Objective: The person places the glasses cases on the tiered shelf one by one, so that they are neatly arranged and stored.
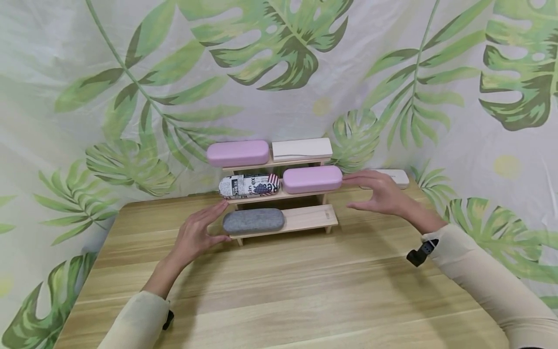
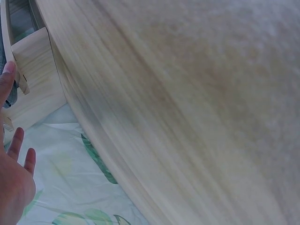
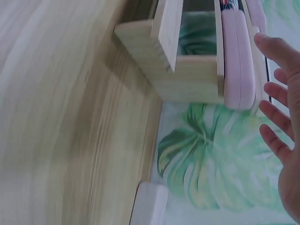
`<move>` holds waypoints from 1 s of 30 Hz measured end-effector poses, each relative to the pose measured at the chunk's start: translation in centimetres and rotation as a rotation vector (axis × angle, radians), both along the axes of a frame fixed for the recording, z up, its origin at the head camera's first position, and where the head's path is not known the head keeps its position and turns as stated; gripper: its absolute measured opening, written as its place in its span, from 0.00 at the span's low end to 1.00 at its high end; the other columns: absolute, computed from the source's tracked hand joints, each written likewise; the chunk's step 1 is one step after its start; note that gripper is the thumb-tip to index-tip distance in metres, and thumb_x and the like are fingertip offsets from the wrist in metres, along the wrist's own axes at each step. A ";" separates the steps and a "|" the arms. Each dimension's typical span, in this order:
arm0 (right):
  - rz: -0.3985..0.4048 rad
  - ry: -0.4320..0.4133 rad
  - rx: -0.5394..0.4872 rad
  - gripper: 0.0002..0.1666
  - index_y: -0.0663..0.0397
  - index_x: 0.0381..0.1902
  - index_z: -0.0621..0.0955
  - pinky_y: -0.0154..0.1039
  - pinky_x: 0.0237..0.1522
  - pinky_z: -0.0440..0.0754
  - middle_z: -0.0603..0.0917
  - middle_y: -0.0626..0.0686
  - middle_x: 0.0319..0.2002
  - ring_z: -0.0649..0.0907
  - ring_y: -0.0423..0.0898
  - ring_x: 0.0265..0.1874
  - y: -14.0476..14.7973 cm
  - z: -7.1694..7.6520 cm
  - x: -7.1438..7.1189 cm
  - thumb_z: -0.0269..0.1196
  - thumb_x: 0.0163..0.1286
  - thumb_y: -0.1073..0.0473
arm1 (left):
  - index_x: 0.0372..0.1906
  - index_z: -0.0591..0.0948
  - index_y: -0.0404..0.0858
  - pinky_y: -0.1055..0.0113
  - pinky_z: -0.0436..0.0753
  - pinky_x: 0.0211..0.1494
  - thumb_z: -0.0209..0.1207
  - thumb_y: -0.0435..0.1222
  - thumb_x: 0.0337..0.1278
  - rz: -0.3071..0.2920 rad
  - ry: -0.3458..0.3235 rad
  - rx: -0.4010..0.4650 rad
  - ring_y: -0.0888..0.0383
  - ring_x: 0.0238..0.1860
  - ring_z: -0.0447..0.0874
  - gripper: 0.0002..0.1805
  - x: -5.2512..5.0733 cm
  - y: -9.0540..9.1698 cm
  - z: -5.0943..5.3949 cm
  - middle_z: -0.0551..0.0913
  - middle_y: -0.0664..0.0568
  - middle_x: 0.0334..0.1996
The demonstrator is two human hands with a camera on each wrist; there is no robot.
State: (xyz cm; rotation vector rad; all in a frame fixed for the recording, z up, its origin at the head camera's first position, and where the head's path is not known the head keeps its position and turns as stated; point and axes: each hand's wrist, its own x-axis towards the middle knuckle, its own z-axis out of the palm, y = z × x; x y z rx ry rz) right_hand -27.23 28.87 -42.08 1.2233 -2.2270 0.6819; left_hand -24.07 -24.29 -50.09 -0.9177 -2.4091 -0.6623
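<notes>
A three-step wooden display stand [image 1: 305,219] holds several glasses cases. On the top step sit a pink case [image 1: 238,153] and a white case [image 1: 302,149]. The middle step carries a newspaper-print case [image 1: 248,186] and a second pink case [image 1: 312,179]. A grey felt case [image 1: 253,220] lies at the left of the bottom step. My left hand [image 1: 198,232], fingers extended and thumb apart, is beside the stand's left end, near the grey case. Over on the right, my right hand [image 1: 380,193] has its fingertips close to the middle pink case; contact is unclear.
Another white case [image 1: 395,177] lies on the wooden table [image 1: 305,291] at the back right, partly behind my right hand. A leaf-print cloth [image 1: 279,111] hangs behind the table. Bare bottom-step wood shows right of the grey case.
</notes>
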 end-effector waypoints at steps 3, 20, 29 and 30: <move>-0.036 -0.015 0.025 0.36 0.57 0.55 0.89 0.48 0.55 0.85 0.91 0.57 0.53 0.89 0.57 0.51 0.9 -0.2 -0.3 0.86 0.46 0.54 | 0.72 0.78 0.37 0.39 0.81 0.65 0.90 0.40 0.21 0.009 0.000 0.005 0.35 0.61 0.85 0.59 0.3 -0.2 -0.1 0.81 0.41 0.69; -0.281 -0.228 0.123 0.38 0.63 0.58 0.87 0.63 0.60 0.81 0.89 0.62 0.56 0.86 0.64 0.57 6.6 -1.8 -3.7 0.85 0.48 0.55 | 0.71 0.78 0.34 0.40 0.83 0.63 0.89 0.41 0.23 -0.010 0.014 0.013 0.35 0.58 0.87 0.57 0.1 0.0 0.0 0.81 0.41 0.68; -0.371 -0.419 0.120 0.39 0.59 0.61 0.86 0.65 0.63 0.79 0.88 0.62 0.59 0.83 0.65 0.62 8.4 -2.8 -5.5 0.84 0.53 0.51 | 0.72 0.78 0.36 0.39 0.82 0.64 0.89 0.43 0.24 0.003 0.011 0.007 0.34 0.59 0.86 0.58 0.1 -0.1 0.0 0.80 0.41 0.69; -0.373 -0.425 0.120 0.39 0.59 0.61 0.86 0.65 0.62 0.79 0.88 0.62 0.59 0.83 0.66 0.62 8.6 -2.9 -5.6 0.84 0.53 0.51 | 0.72 0.78 0.36 0.39 0.82 0.65 0.89 0.43 0.23 0.005 0.008 0.006 0.34 0.59 0.86 0.58 0.2 0.0 0.0 0.80 0.41 0.69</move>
